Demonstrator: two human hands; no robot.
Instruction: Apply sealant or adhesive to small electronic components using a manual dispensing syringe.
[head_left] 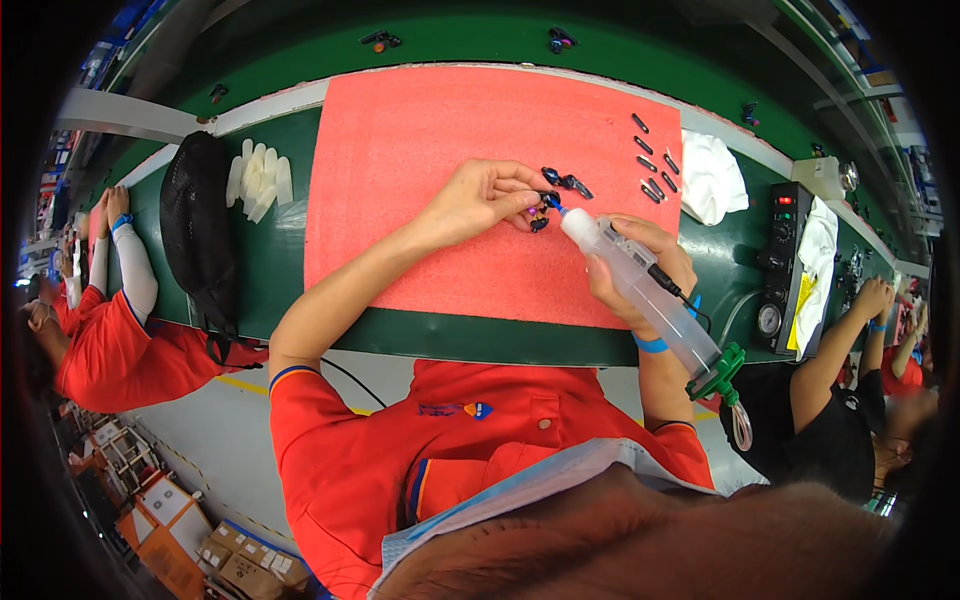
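Observation:
My left hand [485, 203] pinches a small glossy dark part [549, 200] above the pink foam mat [420, 130]. My right hand [648, 262] is wrapped round a translucent dispensing syringe [655, 303] with a white front end and a green cap at its rear. The blue nozzle of the syringe points at the pinched part; whether they touch I cannot tell. Just beyond my left fingertips lie more small dark parts [570, 183], and another dark piece [539, 225] shows below them. Several slim black pieces [644, 145] lie on the mat's far right.
Left of the mat are pale finger cots [262, 178] and a black pouch [198, 220]. To the right sit a crumpled white cloth [712, 180] and a black dispenser box [783, 265] with a gauge. Other people work at both sides. A cable trails from the syringe.

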